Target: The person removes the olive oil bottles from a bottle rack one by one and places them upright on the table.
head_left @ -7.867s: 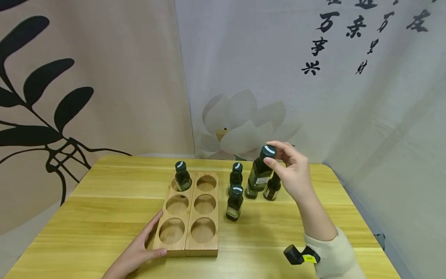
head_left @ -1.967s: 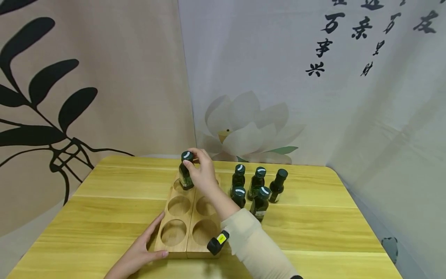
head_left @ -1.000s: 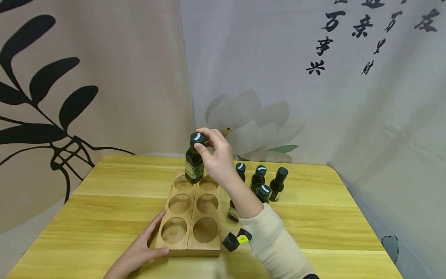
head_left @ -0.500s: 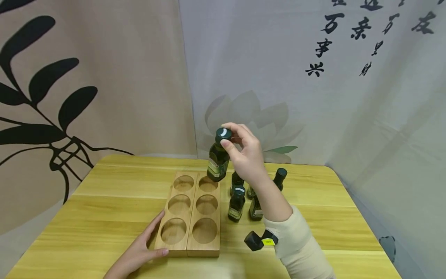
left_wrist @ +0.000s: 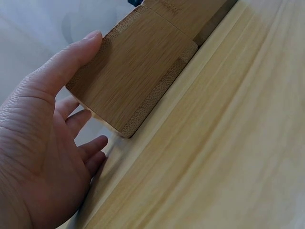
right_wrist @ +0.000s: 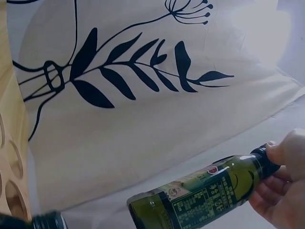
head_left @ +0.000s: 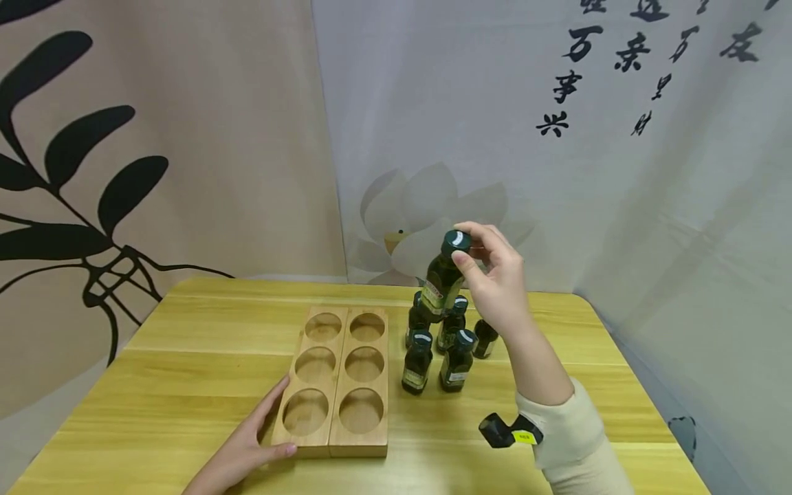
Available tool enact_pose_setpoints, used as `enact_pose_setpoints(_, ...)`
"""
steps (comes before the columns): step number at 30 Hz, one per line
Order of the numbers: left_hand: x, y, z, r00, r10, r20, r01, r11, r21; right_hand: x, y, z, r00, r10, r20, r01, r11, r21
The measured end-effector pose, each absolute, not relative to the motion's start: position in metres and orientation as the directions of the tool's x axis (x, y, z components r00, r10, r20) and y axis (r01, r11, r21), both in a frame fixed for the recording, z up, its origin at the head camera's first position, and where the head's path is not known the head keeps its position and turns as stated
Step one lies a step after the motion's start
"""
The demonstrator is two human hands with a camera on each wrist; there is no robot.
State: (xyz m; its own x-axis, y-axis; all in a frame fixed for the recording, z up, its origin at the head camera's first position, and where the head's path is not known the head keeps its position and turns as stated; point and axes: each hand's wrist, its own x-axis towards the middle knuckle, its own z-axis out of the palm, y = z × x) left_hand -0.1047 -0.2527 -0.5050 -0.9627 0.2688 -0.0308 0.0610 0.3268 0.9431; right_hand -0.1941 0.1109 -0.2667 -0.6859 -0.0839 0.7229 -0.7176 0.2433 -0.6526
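My right hand (head_left: 495, 275) pinches the dark cap of a small green glass bottle (head_left: 440, 283) between thumb and fingers. The bottle hangs tilted above a group of similar bottles on the table. In the right wrist view its printed label and greenish glass (right_wrist: 209, 191) show clearly. My left hand (head_left: 247, 440) holds the near left corner of a wooden holder (head_left: 332, 405), thumb at the near end and fingers along the left side. The left wrist view shows that thumb on the edge of the wooden end face (left_wrist: 133, 67). The holder's two rows of round hollows contain no bottle.
Several capped bottles stand upright right of the holder, including a front one (head_left: 417, 364), one beside it (head_left: 458, 362) and one partly behind my right hand (head_left: 485, 340). The yellow wooden table (head_left: 185, 371) reaches a printed curtain (head_left: 247, 137) at the back.
Over the last two seconds my right hand has lifted the bottle out of the holder's far left hollow and carried it right, over the other bottles. The left hand stays at the holder.
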Motion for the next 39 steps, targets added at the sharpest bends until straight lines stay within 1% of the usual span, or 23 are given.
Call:
enact_pose_setpoints(3, -0.105, -0.252, -0.505, -0.963, 0.269, -0.028, 0.064, 0.327, 0.943, -0.192, 0.121, -0.267, -0.676, -0.073, 0.733, -0.724, 0.248, -0.644)
enact_pose_setpoints(12, -0.105, -0.251, -0.504, -0.964, 0.266, -0.017, 0.076, 0.337, 0.938, -0.187, 0.151, -0.273, -0.682, -0.054, 0.73, -0.709, 0.294, -0.641)
enact_pose_setpoints(18, -0.103, -0.25, -0.502, -0.964, 0.263, -0.036, 0.056, 0.336, 0.94, -0.182, 0.17, -0.278, -0.682, -0.021, 0.731, -0.694, 0.336, -0.637)
enact_pose_setpoints(26, -0.103, -0.251, -0.502, -0.964, 0.26, -0.051, 0.039, 0.33, 0.943, -0.174, 0.19, -0.282, -0.716, 0.034, 0.698, -0.639, 0.372, -0.674)
enact_pose_setpoints(33, -0.103, -0.251, -0.503, -0.965, 0.256, -0.061, 0.027, 0.327, 0.945, -0.172, 0.2, -0.298, -0.723, 0.058, 0.688, -0.624, 0.371, -0.687)
enact_pose_setpoints(39, -0.104, -0.252, -0.504, -0.965, 0.258, -0.046, 0.046, 0.34, 0.939, -0.172, 0.204, -0.317, -0.725, 0.087, 0.683, -0.615, 0.365, -0.699)
